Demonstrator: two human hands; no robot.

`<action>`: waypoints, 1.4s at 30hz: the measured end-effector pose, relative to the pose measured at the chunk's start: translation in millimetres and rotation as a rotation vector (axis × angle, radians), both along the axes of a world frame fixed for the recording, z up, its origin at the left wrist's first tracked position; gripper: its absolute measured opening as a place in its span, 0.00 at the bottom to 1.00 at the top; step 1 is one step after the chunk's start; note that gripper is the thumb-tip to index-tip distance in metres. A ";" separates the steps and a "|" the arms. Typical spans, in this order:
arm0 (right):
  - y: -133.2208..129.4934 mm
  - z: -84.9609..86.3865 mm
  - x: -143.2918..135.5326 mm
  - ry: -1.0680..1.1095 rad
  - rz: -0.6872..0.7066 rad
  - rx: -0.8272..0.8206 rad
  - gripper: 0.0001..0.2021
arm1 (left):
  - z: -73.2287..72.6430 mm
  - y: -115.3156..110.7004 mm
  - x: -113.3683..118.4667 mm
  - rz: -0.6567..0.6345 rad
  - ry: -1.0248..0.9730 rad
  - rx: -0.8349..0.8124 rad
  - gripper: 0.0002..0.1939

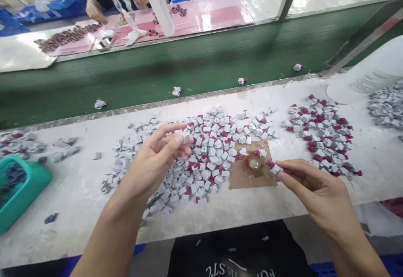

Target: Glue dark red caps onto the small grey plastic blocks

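I pinch a small grey piece (185,136) between the thumb and forefinger of my left hand (153,157), the other fingers loosely curled, above the big pile (204,155) of grey and maroon pieces on the table (94,226). My right hand (324,189) has thumb and forefinger closed on a maroon-and-grey piece (276,168), held near the right edge of the cardboard (237,180). On that cardboard, just left of this piece, sits a little round dish (253,163), wet stain around it.
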State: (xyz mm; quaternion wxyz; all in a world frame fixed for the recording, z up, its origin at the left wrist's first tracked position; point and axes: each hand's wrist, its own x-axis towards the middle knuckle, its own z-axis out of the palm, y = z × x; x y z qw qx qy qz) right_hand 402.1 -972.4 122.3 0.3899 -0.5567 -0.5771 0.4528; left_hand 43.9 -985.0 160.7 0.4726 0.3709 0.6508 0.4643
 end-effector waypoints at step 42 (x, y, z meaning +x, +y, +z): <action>5.3 -7.3 -13.8 0.418 0.090 -0.135 0.11 | -36.1 -9.3 126.1 -0.184 -0.194 0.095 0.07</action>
